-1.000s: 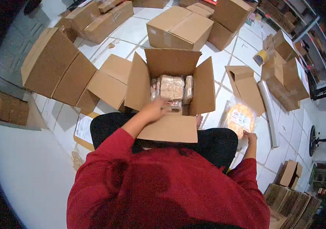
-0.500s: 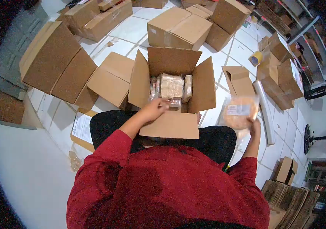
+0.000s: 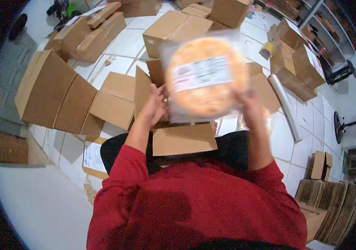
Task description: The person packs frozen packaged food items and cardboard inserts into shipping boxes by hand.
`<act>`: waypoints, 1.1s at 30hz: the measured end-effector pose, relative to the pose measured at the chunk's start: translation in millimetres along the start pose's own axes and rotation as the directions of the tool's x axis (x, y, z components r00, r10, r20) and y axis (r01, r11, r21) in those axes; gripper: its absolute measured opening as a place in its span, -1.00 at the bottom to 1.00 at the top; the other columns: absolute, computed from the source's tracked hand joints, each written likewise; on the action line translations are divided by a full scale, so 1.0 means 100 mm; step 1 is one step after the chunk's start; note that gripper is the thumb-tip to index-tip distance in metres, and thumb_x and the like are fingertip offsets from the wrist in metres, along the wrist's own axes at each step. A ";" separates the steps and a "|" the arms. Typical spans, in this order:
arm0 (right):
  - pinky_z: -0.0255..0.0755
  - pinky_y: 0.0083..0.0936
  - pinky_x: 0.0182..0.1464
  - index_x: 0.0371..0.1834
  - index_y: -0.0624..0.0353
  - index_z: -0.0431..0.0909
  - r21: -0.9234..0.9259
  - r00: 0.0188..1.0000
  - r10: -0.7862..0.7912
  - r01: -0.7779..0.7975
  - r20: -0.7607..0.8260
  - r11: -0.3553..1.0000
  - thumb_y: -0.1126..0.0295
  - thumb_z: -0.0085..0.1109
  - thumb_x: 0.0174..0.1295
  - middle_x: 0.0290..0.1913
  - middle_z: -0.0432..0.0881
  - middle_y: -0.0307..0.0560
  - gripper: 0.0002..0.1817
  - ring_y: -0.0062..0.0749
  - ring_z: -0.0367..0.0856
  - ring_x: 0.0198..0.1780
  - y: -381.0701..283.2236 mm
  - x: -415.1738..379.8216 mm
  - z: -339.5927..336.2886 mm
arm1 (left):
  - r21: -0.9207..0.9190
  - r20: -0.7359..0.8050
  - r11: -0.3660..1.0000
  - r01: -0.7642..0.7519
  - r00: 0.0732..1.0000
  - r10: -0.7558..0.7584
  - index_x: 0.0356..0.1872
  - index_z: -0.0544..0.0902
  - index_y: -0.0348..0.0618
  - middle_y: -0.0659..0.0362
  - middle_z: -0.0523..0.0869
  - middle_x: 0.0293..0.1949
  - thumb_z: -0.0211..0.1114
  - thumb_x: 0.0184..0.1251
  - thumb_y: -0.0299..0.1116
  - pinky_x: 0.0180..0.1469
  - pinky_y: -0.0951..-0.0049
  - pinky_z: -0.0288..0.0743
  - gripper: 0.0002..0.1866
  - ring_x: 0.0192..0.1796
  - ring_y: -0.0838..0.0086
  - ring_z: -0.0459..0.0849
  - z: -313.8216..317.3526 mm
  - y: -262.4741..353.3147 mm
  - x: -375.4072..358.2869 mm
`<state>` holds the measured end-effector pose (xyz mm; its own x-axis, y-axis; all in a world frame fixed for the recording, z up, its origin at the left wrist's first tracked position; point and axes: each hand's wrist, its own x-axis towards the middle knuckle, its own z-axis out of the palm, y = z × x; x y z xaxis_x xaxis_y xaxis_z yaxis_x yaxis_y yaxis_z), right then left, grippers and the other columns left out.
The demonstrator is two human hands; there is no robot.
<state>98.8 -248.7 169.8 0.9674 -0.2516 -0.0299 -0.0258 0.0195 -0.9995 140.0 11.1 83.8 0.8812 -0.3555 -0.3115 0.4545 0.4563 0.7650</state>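
Note:
A round, flat, golden-tan bread (image 3: 203, 98) in a clear plastic bag with a white printed label is raised over the open cardboard box (image 3: 185, 141) between my knees. My right hand (image 3: 251, 106), blurred by motion, grips the bag at its lower right edge. Beside its left edge, my left hand (image 3: 157, 106) is open, fingers apart and pointing up, close to the box's left flap. The bread hides the box's inside and most of its back and right flaps.
Closed cartons (image 3: 55, 93) stand at left and at the back (image 3: 174, 31). A roll of clear wrap (image 3: 285, 107) lies on the tiles at right, with yellow tape (image 3: 266, 50) beyond it. Flattened cardboard (image 3: 328, 208) is stacked at lower right; a paper (image 3: 95, 156) lies at left.
My right hand has lifted the bagged bread from the floor at right and brought it left over the box. My left hand has risen from the front flap to the bread's left side.

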 end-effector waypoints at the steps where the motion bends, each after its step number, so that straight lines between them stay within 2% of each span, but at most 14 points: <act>1: 0.37 -0.56 -0.19 -0.09 0.33 0.35 0.006 0.996 0.023 -0.023 0.087 1.000 0.35 0.18 -0.03 -0.24 0.51 -0.05 -0.57 -0.44 0.49 -0.25 0.33 0.11 0.17 | -0.034 0.001 0.998 -0.044 0.999 0.044 0.13 0.21 -0.24 0.03 0.42 0.02 -0.05 0.12 0.15 0.10 0.33 0.21 -0.29 0.09 0.29 0.36 -0.01 0.01 0.01; 4: 0.40 -0.51 -0.20 -0.01 0.35 0.27 -0.238 0.958 0.227 -0.182 0.176 0.954 0.36 0.16 -0.01 -0.20 0.52 0.06 -0.50 -0.34 0.53 -0.24 1.21 0.38 0.54 | 0.083 -0.099 0.995 -0.053 0.993 0.061 0.04 0.30 -0.34 -0.05 0.48 -0.06 0.00 0.21 -0.07 -0.04 0.33 0.35 -0.46 -0.04 0.24 0.48 -0.45 -0.25 0.34; 5: 0.40 -0.51 -0.20 -0.01 0.35 0.27 -0.208 0.963 0.220 -0.185 0.157 0.960 0.36 0.16 -0.01 -0.20 0.52 0.06 -0.50 -0.34 0.53 -0.24 1.37 0.39 0.59 | 0.336 -0.321 0.940 0.067 0.946 0.048 0.01 0.32 -0.37 -0.08 0.49 -0.09 0.03 0.20 -0.18 -0.08 0.34 0.37 -0.52 -0.07 0.24 0.50 -0.47 -0.29 0.39; 6: 0.40 -0.46 -0.20 0.01 0.36 0.24 -0.506 0.981 0.158 -0.078 0.117 0.859 0.35 0.13 0.00 -0.21 0.52 0.11 -0.49 -0.27 0.53 -0.23 1.50 0.38 0.65 | 0.537 -0.518 0.814 0.222 0.849 0.110 -0.02 0.34 -0.40 -0.10 0.51 -0.12 0.05 0.19 -0.28 -0.11 0.35 0.38 -0.58 -0.11 0.23 0.52 -0.51 -0.32 0.47; 7: 0.41 -0.41 -0.20 0.04 0.36 0.21 -0.755 0.991 0.096 0.007 0.092 0.656 0.34 0.09 0.02 -0.22 0.52 0.16 -0.47 -0.20 0.54 -0.22 1.56 0.37 0.70 | 0.606 -0.494 0.780 0.159 0.843 0.212 -0.03 0.34 -0.41 -0.11 0.51 -0.12 0.07 0.16 -0.33 -0.12 0.36 0.38 -0.59 -0.10 0.22 0.51 -0.62 -0.45 0.63; 10: 0.41 -0.36 -0.21 0.09 0.33 0.15 -0.916 0.979 0.185 0.007 0.088 0.401 0.28 0.01 0.06 -0.23 0.50 0.21 -0.45 -0.12 0.54 -0.23 1.34 0.25 0.82 | 0.756 -0.410 0.647 0.102 0.844 0.346 0.02 0.28 -0.42 -0.16 0.46 -0.07 0.09 0.11 -0.40 -0.05 0.34 0.33 -0.55 -0.05 0.14 0.48 -0.56 -0.53 0.73; 12: 0.40 -0.36 -0.21 0.11 0.31 0.14 -0.930 0.955 0.276 -0.001 0.108 0.366 0.23 -0.01 0.07 -0.21 0.49 0.18 -0.43 -0.11 0.52 -0.19 1.34 0.27 0.87 | 0.894 -0.418 0.375 0.244 0.754 0.507 0.11 0.16 -0.37 -0.20 0.41 -0.03 0.07 0.12 -0.38 0.04 0.29 0.26 -0.47 0.00 0.04 0.42 -0.50 -0.57 0.74; 14: 0.39 -0.35 -0.20 0.13 0.29 0.13 -0.942 0.926 0.355 0.005 0.131 0.335 0.19 -0.04 0.08 -0.18 0.48 0.16 -0.41 -0.11 0.50 -0.15 1.40 0.31 0.92 | 0.879 -0.457 0.354 0.320 0.776 0.435 0.16 0.05 -0.38 -0.24 0.32 0.04 0.04 0.14 -0.38 0.11 0.26 0.18 -0.42 0.07 0.00 0.34 -0.45 -0.59 0.75; 16: 0.28 -0.27 -0.02 0.19 0.23 0.07 -0.981 0.961 0.212 0.189 0.177 -0.036 0.16 -0.01 0.04 0.01 0.34 0.20 -0.34 0.02 0.33 0.03 1.59 0.27 1.03 | 0.898 -0.440 0.230 0.376 0.762 0.475 0.16 0.02 -0.41 -0.23 0.27 0.08 0.02 0.16 -0.37 0.12 0.26 0.17 -0.41 0.10 0.00 0.29 -0.43 -0.67 0.70; 17: 0.28 -0.27 -0.02 0.19 0.23 0.07 -0.983 0.961 0.213 0.184 0.174 -0.025 0.16 -0.01 0.04 0.01 0.34 0.20 -0.34 0.02 0.33 0.03 1.67 0.25 1.07 | 0.908 -0.417 0.228 0.350 0.787 0.454 0.16 0.02 -0.43 -0.23 0.22 0.10 0.01 0.15 -0.40 0.13 0.27 0.16 -0.41 0.13 0.00 0.25 -0.45 -0.70 0.69; 19: 0.00 -0.11 0.16 0.20 0.19 0.07 -0.941 0.938 -0.173 0.260 0.299 -0.217 0.14 0.04 0.00 0.18 0.10 0.23 -0.30 0.18 0.07 0.18 1.72 0.20 1.10 | 0.907 -0.421 0.235 0.350 0.763 0.491 0.16 0.03 -0.43 -0.23 0.25 0.09 0.03 0.14 -0.41 0.13 0.27 0.16 -0.41 0.11 -0.01 0.27 -0.45 -0.74 0.70; 20: 0.00 -0.11 0.16 0.20 0.19 0.07 -0.943 0.941 -0.167 0.257 0.293 -0.211 0.14 0.04 0.00 0.18 0.10 0.23 -0.30 0.18 0.07 0.18 1.75 0.20 1.07 | 0.904 -0.427 0.251 0.345 0.735 0.526 0.15 0.03 -0.42 -0.23 0.27 0.07 0.04 0.12 -0.42 0.13 0.26 0.16 -0.41 0.10 -0.02 0.28 -0.45 -0.77 0.70; 22: -0.23 -0.08 0.24 0.22 0.14 0.05 -0.872 0.898 0.090 0.387 0.430 0.300 0.14 0.10 -0.04 0.26 -0.08 0.20 -0.26 0.23 -0.10 0.25 1.72 0.23 0.97 | 0.909 -0.415 0.281 0.309 0.749 0.517 0.14 0.07 -0.42 -0.22 0.30 0.05 0.06 0.10 -0.44 0.11 0.25 0.18 -0.41 0.08 -0.02 0.30 -0.42 -0.77 0.68; 33: -0.28 -0.15 0.27 0.23 0.12 0.03 -0.832 0.865 0.103 0.431 0.491 0.350 0.14 0.18 -0.10 0.29 -0.16 0.16 -0.20 0.16 -0.31 0.30 1.81 0.24 0.84 | 0.931 -0.232 0.356 0.079 0.881 0.411 0.12 0.17 -0.31 -0.20 0.42 -0.05 0.17 -0.03 -0.50 0.01 0.30 0.31 -0.39 -0.02 0.04 0.43 -0.57 -0.74 0.71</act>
<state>138.0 -170.0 -10.6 0.9580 0.2594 -0.1223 0.1979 -0.9065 -0.3730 176.8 -1.2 -27.3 0.9939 0.0635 -0.0906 0.1104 -0.6252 0.7726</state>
